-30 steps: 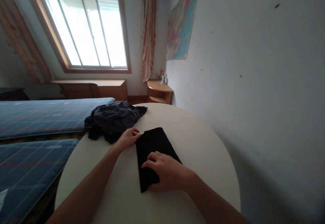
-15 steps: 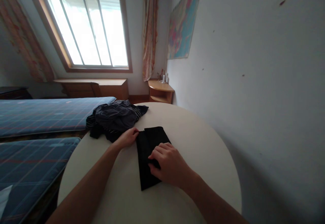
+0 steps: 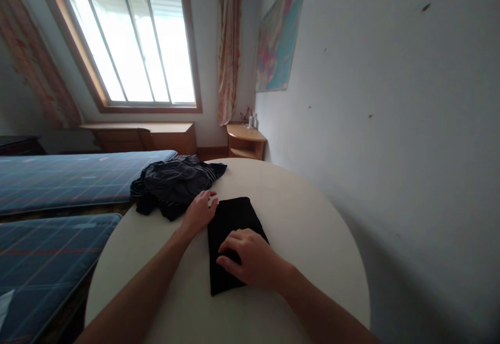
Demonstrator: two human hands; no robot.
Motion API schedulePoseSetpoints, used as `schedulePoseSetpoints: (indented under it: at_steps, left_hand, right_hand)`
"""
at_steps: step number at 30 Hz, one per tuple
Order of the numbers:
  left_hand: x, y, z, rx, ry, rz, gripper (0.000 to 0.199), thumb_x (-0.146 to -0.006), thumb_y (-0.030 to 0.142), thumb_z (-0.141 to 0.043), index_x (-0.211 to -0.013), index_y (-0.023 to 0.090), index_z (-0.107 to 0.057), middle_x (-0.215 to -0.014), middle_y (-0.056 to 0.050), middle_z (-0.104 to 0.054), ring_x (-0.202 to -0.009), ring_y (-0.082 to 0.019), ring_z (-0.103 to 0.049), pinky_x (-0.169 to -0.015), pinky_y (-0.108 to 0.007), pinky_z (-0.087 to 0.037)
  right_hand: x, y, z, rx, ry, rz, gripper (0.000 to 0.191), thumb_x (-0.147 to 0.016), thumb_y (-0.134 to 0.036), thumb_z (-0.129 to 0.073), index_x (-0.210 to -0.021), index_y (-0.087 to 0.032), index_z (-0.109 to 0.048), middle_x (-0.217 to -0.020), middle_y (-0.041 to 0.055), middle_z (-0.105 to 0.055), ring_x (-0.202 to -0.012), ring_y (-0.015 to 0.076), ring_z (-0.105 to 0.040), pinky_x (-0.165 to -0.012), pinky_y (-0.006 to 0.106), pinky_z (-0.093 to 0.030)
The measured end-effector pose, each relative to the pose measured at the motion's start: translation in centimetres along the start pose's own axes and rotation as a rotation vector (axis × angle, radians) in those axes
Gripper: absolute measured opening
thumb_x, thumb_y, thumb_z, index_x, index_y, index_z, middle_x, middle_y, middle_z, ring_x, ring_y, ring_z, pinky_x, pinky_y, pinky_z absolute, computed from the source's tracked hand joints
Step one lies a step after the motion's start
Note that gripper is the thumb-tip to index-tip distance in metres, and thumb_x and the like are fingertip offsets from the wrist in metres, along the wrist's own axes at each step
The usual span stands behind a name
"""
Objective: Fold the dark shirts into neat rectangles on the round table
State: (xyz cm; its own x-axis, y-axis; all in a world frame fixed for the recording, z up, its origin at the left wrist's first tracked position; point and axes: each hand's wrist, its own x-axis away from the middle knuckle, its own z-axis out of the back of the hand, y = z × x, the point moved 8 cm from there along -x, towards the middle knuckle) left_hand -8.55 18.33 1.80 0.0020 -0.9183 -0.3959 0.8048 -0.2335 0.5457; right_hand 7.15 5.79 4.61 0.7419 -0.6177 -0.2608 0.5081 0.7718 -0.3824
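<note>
A black folded cloth (image 3: 228, 229) lies flat on the round table as a neat rectangle; I cannot tell what garment it is. At its far left corner is my left hand (image 3: 199, 213), thumb and fingers apart with nothing between them. My right hand (image 3: 250, 258) rests on or just over the cloth's right half, fingers loosely bent and the thumb apart, gripping nothing. Part of the cloth is hidden beneath it. Beyond my left hand sits a crumpled pile of dark clothes (image 3: 175, 180), some with thin white stripes.
The white round table (image 3: 312, 250) stands close to the wall (image 3: 410, 177) on the right. Two blue plaid mattresses (image 3: 78, 182) lie to the left. Farther back are a wooden desk (image 3: 172, 129) below the window and a small corner shelf (image 3: 246, 135).
My left hand has let go of the cloth's far left edge, its fingers now apart. That edge now lies flat. My right hand has shifted slightly nearer and left.
</note>
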Motion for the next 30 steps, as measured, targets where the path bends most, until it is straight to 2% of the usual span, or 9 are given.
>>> schedulePoseSetpoints:
  at_steps: [3,5,8,12,14,17,20,25,30]
  left_hand:
    - [1.4,3.4,-2.1,-0.052,-0.082,-0.254,0.043,-0.097,0.033,-0.042,-0.137,0.022,-0.053,-0.144,-0.009,-0.051,-0.134,-0.025,-0.046,-0.113,-0.041,-0.035]
    - [2.1,3.5,-4.2,-0.103,-0.199,-0.266,0.045,-0.098,0.033,-0.038,-0.140,0.024,-0.052,-0.151,-0.007,-0.046,-0.140,-0.026,-0.039,-0.115,-0.044,-0.033]
    - [2.4,2.5,-6.1,-0.140,-0.270,-0.221,0.046,-0.099,0.034,-0.036,-0.141,0.024,-0.053,-0.152,-0.007,-0.045,-0.143,-0.028,-0.035,-0.116,-0.047,-0.031]
    - [1.7,1.8,-5.9,-0.007,-0.228,-0.201,0.048,-0.098,0.036,-0.033,-0.136,0.018,-0.057,-0.147,-0.010,-0.050,-0.138,-0.025,-0.043,-0.117,-0.044,-0.030]
    - [1.3,1.5,-5.4,0.112,-0.213,-0.148,0.051,-0.099,0.039,-0.030,-0.134,0.015,-0.058,-0.143,-0.010,-0.055,-0.135,-0.022,-0.047,-0.117,-0.041,-0.031]
    - [1.1,1.0,-4.6,0.279,-0.187,-0.046,0.055,-0.100,0.044,-0.025,-0.135,0.016,-0.056,-0.141,-0.008,-0.057,-0.134,-0.021,-0.049,-0.116,-0.039,-0.033]
    - [1.0,0.5,-4.0,0.299,-0.128,-0.015,0.054,-0.100,0.045,-0.026,-0.139,0.017,-0.052,-0.144,-0.008,-0.054,-0.136,-0.021,-0.047,-0.117,-0.040,-0.032]
    - [1.1,0.0,-4.2,0.084,-0.035,-0.067,0.059,-0.099,0.047,-0.031,-0.145,0.013,-0.042,-0.148,-0.013,-0.049,-0.140,-0.023,-0.041,-0.118,-0.041,-0.029]
    - [1.9,-0.3,-6.1,-0.164,-0.138,-0.066,0.062,-0.099,0.045,-0.031,-0.147,0.007,-0.039,-0.151,-0.016,-0.044,-0.142,-0.028,-0.037,-0.118,-0.043,-0.027]
  right_hand:
    - [0.1,2.3,-0.1,0.073,0.079,-0.095,0.051,-0.096,-0.050,-0.049,-0.137,-0.020,-0.051,-0.144,0.0110,-0.051,-0.136,0.0247,-0.041,-0.115,0.043,-0.025]
    - [0.2,3.6,-1.5,0.104,0.004,-0.140,0.065,-0.096,-0.058,-0.043,-0.147,-0.018,-0.041,-0.155,0.0122,-0.037,-0.146,0.0266,-0.024,-0.121,0.046,-0.014]
    - [0.3,4.3,-2.7,0.103,-0.078,-0.168,0.072,-0.096,-0.064,-0.035,-0.150,-0.016,-0.037,-0.159,0.0121,-0.029,-0.149,0.0287,-0.016,-0.122,0.047,-0.007]
    - [0.4,3.2,-2.0,0.107,-0.013,-0.199,0.074,-0.094,-0.068,-0.035,-0.147,-0.017,-0.042,-0.156,0.0129,-0.037,-0.148,0.0322,-0.019,-0.121,0.053,-0.001]
    - [0.4,2.3,-1.7,0.091,0.022,-0.202,0.078,-0.092,-0.070,-0.035,-0.150,-0.017,-0.037,-0.156,0.0135,-0.036,-0.148,0.0313,-0.019,-0.120,0.054,0.000]
    - [0.4,1.3,-2.5,0.056,-0.031,-0.183,0.083,-0.090,-0.073,-0.036,-0.154,-0.019,-0.028,-0.160,0.0149,-0.027,-0.149,0.0314,-0.015,-0.119,0.057,0.000]
    - [0.4,1.5,-3.3,0.062,-0.106,-0.175,0.083,-0.089,-0.075,-0.036,-0.154,-0.023,-0.030,-0.161,0.0146,-0.022,-0.150,0.0330,-0.008,-0.118,0.060,0.004]
    - [-0.1,4.7,-2.5,0.105,-0.113,-0.212,0.087,-0.086,-0.079,-0.036,-0.154,-0.025,-0.030,-0.162,0.0104,-0.021,-0.150,0.0314,-0.009,-0.119,0.056,0.005]
    - [-0.2,10.2,-0.9,0.171,-0.114,-0.297,0.084,-0.087,-0.078,-0.033,-0.155,-0.027,-0.028,-0.163,0.0076,-0.021,-0.151,0.0290,-0.008,-0.119,0.054,0.004]
